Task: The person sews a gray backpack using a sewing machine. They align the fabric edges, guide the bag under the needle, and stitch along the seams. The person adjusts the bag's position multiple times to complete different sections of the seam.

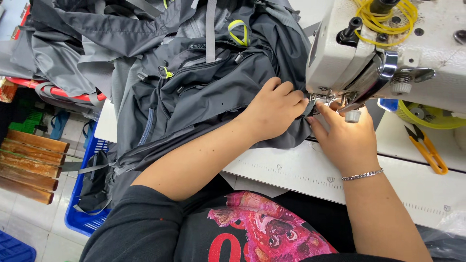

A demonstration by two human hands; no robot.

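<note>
A person seated at an industrial sewing machine (388, 53) works a dark grey backpack (204, 92) at the needle. The left hand (274, 109) lies palm down on the grey fabric, fingers curled and pressing a fold of it toward the presser foot (324, 100). The right hand (344, 138), a silver chain bracelet (361, 175) at its wrist, rests on the white surface (291, 170) just beside the foot, its fingers loosely extended and pinching the fabric's edge at the needle. The backpack is heaped across the surface to the left of the machine, its zip pulls and a lime-green loop (238, 31) showing, with one edge tucked under the machine head. More grey fabric (63, 58) is piled behind it over a red-rimmed crate (58, 91). Yellow thread snips (427, 145) lie on the surface to the right of the machine, well apart from either hand, and yellow cord (383, 19) is looped on top of the machine. A blue plastic basket (85, 213) stands on the floor below the surface's left edge, beside slatted wood (31, 165).
</note>
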